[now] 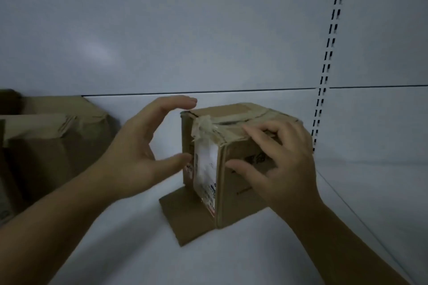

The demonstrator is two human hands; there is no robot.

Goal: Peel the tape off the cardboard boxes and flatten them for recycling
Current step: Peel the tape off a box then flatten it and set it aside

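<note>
A small brown cardboard box [234,120] stands on a white surface, one bottom flap [185,217] spread flat toward me. Crumpled clear tape [203,126] runs over its top and bunches at the front left corner. A white shipping label [206,169] wraps the front vertical edge. My left hand [136,152] is spread wide just left of the box, its thumb tip at the left face and its fingers arched above the top corner. My right hand [280,159] rests on the box's right front face, fingertips curled onto the taped top edge and thumb pressed against the side.
A larger taped cardboard box [53,136] sits at the left against the white back panel. A slotted shelving upright [328,53] runs down the wall at the right. The white shelf surface [370,192] extends to the right and toward me.
</note>
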